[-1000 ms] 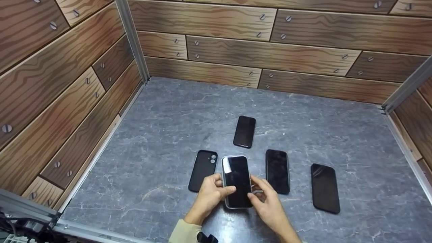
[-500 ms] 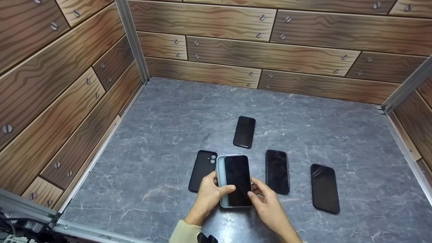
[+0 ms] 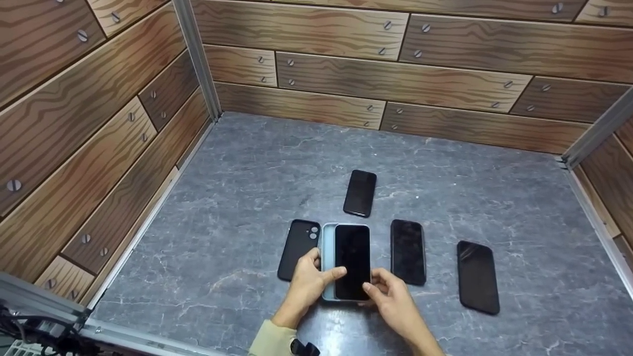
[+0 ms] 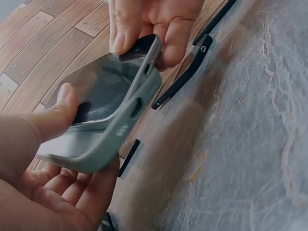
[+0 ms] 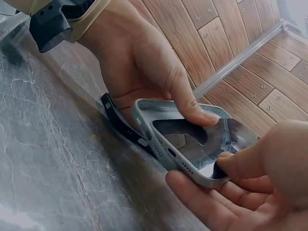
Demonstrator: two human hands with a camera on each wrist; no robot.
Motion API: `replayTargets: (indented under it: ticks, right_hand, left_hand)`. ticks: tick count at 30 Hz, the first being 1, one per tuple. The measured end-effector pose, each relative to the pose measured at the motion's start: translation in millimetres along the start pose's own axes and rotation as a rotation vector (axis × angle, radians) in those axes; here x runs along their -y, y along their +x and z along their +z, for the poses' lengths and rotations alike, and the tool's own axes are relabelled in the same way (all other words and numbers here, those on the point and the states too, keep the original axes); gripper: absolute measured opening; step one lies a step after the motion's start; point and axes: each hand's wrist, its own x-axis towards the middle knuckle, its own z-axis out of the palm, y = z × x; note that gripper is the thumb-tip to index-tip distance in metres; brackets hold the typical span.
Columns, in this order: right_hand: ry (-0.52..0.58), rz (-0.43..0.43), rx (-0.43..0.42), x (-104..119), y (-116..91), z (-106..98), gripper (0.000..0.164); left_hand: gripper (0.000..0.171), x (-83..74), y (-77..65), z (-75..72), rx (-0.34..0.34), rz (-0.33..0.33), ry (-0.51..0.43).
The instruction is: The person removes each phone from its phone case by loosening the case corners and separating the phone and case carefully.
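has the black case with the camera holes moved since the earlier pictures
No. Judged against the left metal corner post in the head view, the black case lies in the same spot; the whole view has only shifted slightly.

Plank-patterned walls (image 3: 395,69) around grey marbled surface (image 3: 222,207)

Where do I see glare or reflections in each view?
Head view: bright glare on the grey marbled tabletop, bottom centre; left wrist view: cloudy reflections on the held phone's glossy black rectangular screen; right wrist view: mirrored shapes on that screen, tabletop glare lower left.
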Motion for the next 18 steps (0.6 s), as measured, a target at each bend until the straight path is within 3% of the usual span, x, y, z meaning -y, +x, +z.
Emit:
replayTargets:
  ticks: [6,13,18]
  right_hand:
    - [-0.064,0.026,-0.117,0.1,2.6,-5.1,0.024]
    - [0.005,0.066,-0.105,0.0,4.0,-9.7,0.024]
    - [-0.002,0.046,-0.153,3.8,9.4,-14.2,0.022]
  left_hand:
    - [0.030,-3.9,1.6,-4.1,0.051,0.038,-0.055]
    - [0.029,-3.8,3.0,-6.2,0.059,0.036,-0.023]
    - [0.028,-3.1,5.3,-7.3,0.056,0.041,-0.015]
